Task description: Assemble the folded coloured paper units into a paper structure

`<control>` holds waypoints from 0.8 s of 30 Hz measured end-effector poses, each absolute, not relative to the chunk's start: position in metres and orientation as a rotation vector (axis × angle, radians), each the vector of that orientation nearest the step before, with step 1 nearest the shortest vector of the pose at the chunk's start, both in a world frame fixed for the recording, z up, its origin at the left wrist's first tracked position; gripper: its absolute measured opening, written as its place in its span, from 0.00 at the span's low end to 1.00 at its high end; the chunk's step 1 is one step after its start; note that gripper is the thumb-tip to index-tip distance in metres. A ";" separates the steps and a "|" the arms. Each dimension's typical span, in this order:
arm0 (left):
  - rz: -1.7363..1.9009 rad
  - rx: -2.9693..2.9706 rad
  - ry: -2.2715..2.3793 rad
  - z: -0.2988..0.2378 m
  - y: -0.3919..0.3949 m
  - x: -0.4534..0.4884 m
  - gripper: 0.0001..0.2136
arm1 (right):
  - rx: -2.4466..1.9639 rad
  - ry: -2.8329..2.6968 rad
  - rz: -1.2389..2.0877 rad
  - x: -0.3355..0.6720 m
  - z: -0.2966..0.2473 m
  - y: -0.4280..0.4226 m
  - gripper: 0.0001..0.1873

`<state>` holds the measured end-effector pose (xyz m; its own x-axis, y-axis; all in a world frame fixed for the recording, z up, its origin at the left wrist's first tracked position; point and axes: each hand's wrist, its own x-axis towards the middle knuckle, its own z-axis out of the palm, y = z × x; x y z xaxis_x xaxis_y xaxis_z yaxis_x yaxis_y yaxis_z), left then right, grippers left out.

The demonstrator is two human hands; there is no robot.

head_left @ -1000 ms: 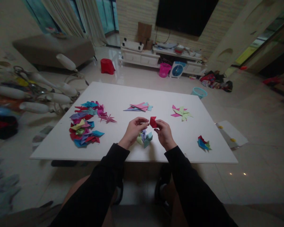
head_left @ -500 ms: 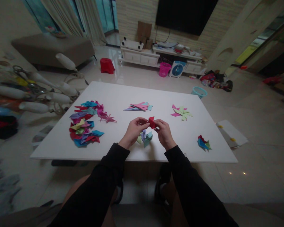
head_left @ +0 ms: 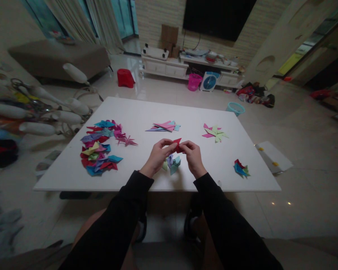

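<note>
A small piece of folded red paper [head_left: 178, 143] is pinched between my two hands above the middle of the white table [head_left: 146, 176]. My left hand [head_left: 160, 154] grips its left side with thumb and fingers. From the right, my right hand [head_left: 193, 156] pinches the other side, its fingertips covering part of the paper. Just below the hands lie light green, lilac and pale teal folded papers [head_left: 173, 165], partly hidden by the left hand. Farther back sits a stack of narrow folded papers [head_left: 165, 126] in pink, blue and lilac.
Many coloured origami pieces [head_left: 100, 148] are heaped on the table's left. Green and pink folded papers [head_left: 215, 132] lie at the back right, a blue, red and green group [head_left: 241, 168] at the front right. A teal basket [head_left: 236, 108] stands beyond the far right corner.
The red paper has turned and shifted slightly left between my fingers. My right hand has moved a little closer to my left, covering more of the paper.
</note>
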<state>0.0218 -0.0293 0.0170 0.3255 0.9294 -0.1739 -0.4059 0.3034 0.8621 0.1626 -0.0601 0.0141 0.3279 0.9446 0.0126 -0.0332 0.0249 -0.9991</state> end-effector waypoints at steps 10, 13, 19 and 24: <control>1.028 0.867 0.809 0.013 -0.028 0.022 0.18 | -1.324 -0.924 0.950 0.164 0.012 -0.059 0.06; 1.027 0.875 0.804 0.012 -0.028 0.023 0.18 | -1.315 -0.909 0.956 0.164 0.011 -0.059 0.06; 1.050 0.895 0.810 0.008 -0.026 0.023 0.18 | -1.332 -0.894 0.976 0.163 0.012 -0.059 0.07; 1.054 0.886 0.810 0.009 -0.026 0.023 0.18 | -1.330 -0.883 0.981 0.163 0.012 -0.058 0.07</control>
<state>0.0231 -0.0256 0.0085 0.2890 0.9483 -0.1309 -0.3705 0.2369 0.8981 0.1633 -0.0583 0.0121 0.3561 0.9339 -0.0329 -0.0652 -0.0103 -0.9978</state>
